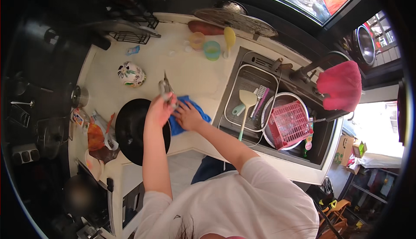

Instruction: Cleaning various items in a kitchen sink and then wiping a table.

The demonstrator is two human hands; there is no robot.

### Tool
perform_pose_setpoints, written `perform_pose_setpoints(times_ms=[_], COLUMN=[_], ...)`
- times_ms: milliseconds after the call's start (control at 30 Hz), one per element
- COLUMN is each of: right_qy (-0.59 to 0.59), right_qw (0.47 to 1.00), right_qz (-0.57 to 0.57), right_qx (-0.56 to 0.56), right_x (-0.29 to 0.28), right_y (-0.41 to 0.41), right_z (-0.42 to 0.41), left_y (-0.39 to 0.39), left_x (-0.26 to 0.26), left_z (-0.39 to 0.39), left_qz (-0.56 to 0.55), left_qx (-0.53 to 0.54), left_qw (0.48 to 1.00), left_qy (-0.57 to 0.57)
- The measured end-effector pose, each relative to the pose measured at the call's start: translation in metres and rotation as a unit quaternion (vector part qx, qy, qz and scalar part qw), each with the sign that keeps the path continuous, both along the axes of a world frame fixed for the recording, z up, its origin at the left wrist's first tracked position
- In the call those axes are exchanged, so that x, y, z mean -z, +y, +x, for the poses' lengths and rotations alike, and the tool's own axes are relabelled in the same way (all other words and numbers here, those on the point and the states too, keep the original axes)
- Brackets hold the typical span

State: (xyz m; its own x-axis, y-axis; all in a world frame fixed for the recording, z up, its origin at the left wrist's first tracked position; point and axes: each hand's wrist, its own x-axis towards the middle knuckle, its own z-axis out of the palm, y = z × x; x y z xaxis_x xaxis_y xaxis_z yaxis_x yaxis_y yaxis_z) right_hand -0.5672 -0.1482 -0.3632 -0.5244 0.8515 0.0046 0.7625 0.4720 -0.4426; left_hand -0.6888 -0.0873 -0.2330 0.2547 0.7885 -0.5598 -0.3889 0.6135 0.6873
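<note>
My left hand (159, 111) is raised over the counter and grips a greyish metal utensil (164, 85) with a thin dark tip pointing away from me. Its exact kind is blurred. Flat on a blue cloth (177, 128) lies my right hand (187, 117), its fingers spread against the fabric. The cloth rests on the pale countertop (191, 76). A round black pan or lid (131, 132) sits beside it, partly covered by my left forearm. Beyond my left hand stands a patterned white jar (131, 74).
On the right, the sink (325, 144) holds a wire basket (242, 71) with utensils and a basin with a pink plastic rack (290, 125). A pink towel (339, 84) hangs near the faucet. Cups (212, 51) stand at the back. Plastic packages (97, 138) lie at left.
</note>
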Motion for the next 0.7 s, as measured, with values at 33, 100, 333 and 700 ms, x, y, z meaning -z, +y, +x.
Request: perform_pose_setpoints(times_ms=[33, 100, 333, 700], right_qy=[-0.015, -0.025, 0.014, 0.026], right_qw=[1.000, 0.997, 0.978, 0.994], right_qz=[0.014, 0.049, 0.139, 0.100], right_qx=[0.023, 0.063, 0.152, 0.026], right_x=[0.006, 0.020, 0.023, 0.013], right_y=[0.022, 0.063, 0.070, 0.019], right_z=[-0.005, -0.005, 0.014, -0.027], left_y=[-0.020, -0.062, -0.188, -0.233], left_x=[-0.022, -0.052, -0.111, -0.089], left_z=[-0.001, -0.008, -0.087, -0.049], left_qz=[0.003, 0.047, 0.117, 0.083], left_qx=[-0.014, -0.026, -0.069, -0.087], left_qw=[1.000, 0.998, 0.989, 0.982], left_qy=[0.001, 0.012, -0.053, -0.143])
